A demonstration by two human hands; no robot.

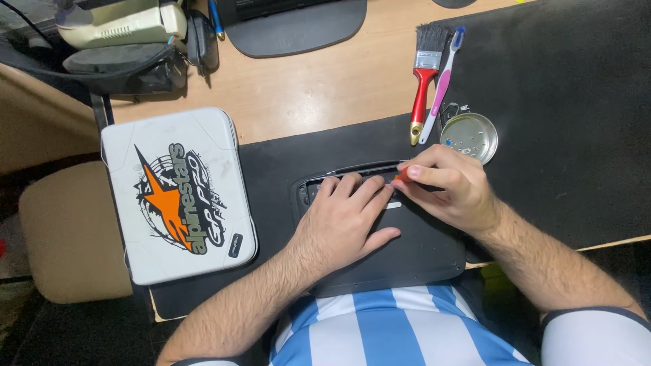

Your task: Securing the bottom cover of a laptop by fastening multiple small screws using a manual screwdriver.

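Note:
A black laptop base [413, 254] lies on a black mat [563, 102] in front of me. My left hand [346, 217] rests flat on its upper part, fingers spread over the hinge edge. My right hand [451, 186] is closed on a small tool with a red-orange handle [403, 175], its tip hidden against the laptop base near the left fingertips.
A white laptop lid with an orange star sticker [178, 193] lies to the left. A red-handled paintbrush [423, 81], a pink and white toothbrush [442, 85] and a small round metal dish with screws [469, 137] sit behind my right hand. Bags and clutter [122, 41] fill the far left.

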